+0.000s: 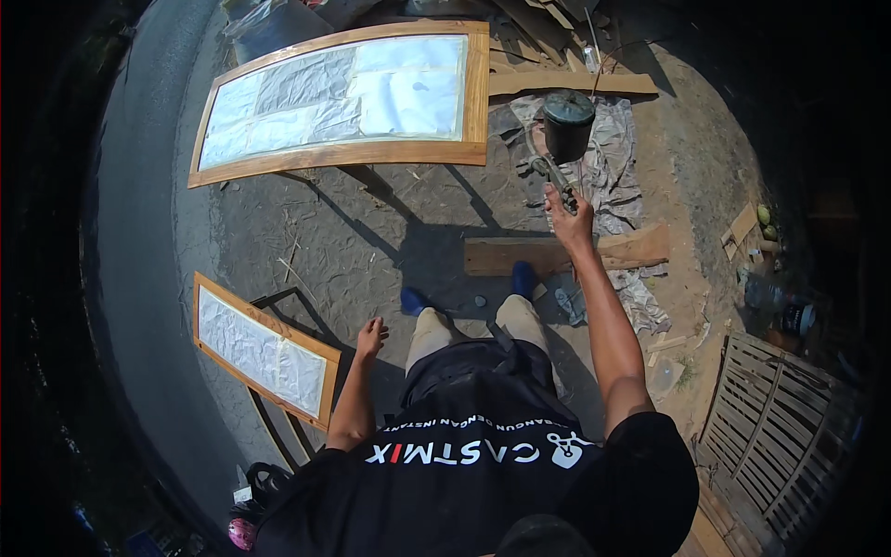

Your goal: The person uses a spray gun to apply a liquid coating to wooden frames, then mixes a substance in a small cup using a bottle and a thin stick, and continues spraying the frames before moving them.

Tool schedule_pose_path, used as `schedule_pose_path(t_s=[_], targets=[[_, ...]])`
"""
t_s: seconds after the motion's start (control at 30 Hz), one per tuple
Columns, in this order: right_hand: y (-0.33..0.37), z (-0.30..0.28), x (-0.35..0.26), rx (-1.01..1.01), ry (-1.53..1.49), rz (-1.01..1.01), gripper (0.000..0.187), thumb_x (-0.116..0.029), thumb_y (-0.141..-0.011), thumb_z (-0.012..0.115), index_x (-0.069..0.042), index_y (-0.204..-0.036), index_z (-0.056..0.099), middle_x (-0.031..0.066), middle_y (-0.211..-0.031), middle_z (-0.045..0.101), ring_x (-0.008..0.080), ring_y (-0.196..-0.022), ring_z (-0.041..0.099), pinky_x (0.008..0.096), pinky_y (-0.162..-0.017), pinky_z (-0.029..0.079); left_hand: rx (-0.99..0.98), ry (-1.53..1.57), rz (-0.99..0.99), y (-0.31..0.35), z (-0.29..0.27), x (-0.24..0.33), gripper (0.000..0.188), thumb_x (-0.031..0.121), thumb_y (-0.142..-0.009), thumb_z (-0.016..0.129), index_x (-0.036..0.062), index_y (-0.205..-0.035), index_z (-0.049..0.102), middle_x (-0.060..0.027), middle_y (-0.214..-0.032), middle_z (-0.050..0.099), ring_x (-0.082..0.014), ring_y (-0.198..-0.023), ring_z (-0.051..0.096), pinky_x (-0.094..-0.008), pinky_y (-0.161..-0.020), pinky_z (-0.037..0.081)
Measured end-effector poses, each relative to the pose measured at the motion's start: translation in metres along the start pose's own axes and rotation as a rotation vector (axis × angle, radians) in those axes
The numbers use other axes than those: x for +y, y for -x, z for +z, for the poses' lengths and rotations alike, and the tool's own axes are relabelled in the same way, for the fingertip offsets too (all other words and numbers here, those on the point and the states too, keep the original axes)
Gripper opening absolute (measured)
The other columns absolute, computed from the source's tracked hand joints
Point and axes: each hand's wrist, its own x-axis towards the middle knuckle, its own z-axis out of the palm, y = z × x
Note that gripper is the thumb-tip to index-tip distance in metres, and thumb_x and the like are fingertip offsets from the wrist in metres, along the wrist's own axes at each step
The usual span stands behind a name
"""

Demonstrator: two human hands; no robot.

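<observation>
My right hand (573, 220) is wrapped round the handle of a spray gun (556, 176), held out ahead on the right. A dark round cup (567, 130) with a lid sits at the gun's far end. Ahead to the left stands a large wooden frame (476, 93), its panel covered with taped sheets of wrinkled paper (408, 88). My left hand (372, 337) hangs low with its fingers curled in and nothing visible in them. Beside it on the left is a smaller wooden frame (269, 317), also papered over and propped on a stand.
Wooden planks (506, 256) lie on the ground ahead of my feet, with crumpled sheets (613, 186) near them. Scrap wood is piled at the far side. A slatted panel (766, 422) lies at the right. A paved road (153, 241) runs along the left.
</observation>
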Motion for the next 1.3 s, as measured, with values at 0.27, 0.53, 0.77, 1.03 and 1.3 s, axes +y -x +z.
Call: schedule_pose_path(t_s=[0.27, 0.53, 0.77, 1.03, 1.3], targets=[[-0.03, -0.081, 0.035, -0.361, -0.043, 0.03, 0.057, -0.054, -0.091, 0.072, 0.003, -0.093, 0.072, 0.0033, -0.063, 0.064, 0.0116, -0.062, 0.059, 0.0306, -0.064, 0.049, -0.124, -0.138, -0.036, 0.095, 0.121, 0.021, 0.055, 0.043, -0.101, 0.059, -0.0005, -0.135, 0.06, -0.019, -0.115, 0.07, -0.0248, -0.102, 0.068, -0.0376, -0.089, 0.055], [-0.043, -0.109, 0.042, -0.601, -0.033, 0.016, 0.055, -0.052, -0.094, 0.07, 0.003, -0.091, 0.074, 0.0052, -0.07, 0.069, 0.0133, -0.069, 0.063, 0.0309, -0.071, 0.051, -0.061, -0.146, 0.004, 0.114, 0.174, 0.041, 0.053, 0.041, -0.1, 0.06, -0.0012, -0.133, 0.061, -0.0207, -0.117, 0.069, -0.0256, -0.104, 0.068, -0.0372, -0.088, 0.056], [-0.061, -0.116, 0.039, -0.531, -0.033, -0.14, 0.046, -0.044, -0.095, 0.071, 0.001, -0.088, 0.076, 0.0088, -0.073, 0.073, 0.0143, -0.07, 0.067, 0.0313, -0.068, 0.051, -0.017, -0.006, 0.04, 0.129, 0.205, 0.056, 0.046, 0.035, -0.102, 0.058, -0.0008, -0.131, 0.062, -0.0192, -0.11, 0.072, -0.0227, -0.1, 0.069, -0.0344, -0.086, 0.056], [-0.055, -0.132, 0.053, -0.463, -0.092, -0.21, 0.04, -0.039, -0.094, 0.074, 0.001, -0.093, 0.076, 0.012, -0.075, 0.074, 0.0147, -0.07, 0.068, 0.0325, -0.069, 0.052, -0.203, -0.452, -0.217, 0.184, 0.201, -0.084, 0.043, 0.03, -0.097, 0.06, 0.0018, -0.129, 0.064, -0.0181, -0.116, 0.072, -0.0267, -0.109, 0.068, -0.0365, -0.093, 0.053], [-0.049, -0.138, 0.049, -0.394, -0.104, -0.199, 0.032, -0.03, -0.096, 0.073, 0.002, -0.095, 0.075, 0.0122, -0.078, 0.075, 0.0133, -0.07, 0.069, 0.031, -0.066, 0.052, -0.118, -0.119, -0.144, 0.135, 0.203, -0.013, 0.043, 0.029, -0.096, 0.06, 0.0033, -0.13, 0.064, -0.0185, -0.117, 0.072, -0.0277, -0.111, 0.067, -0.0362, -0.094, 0.052]])
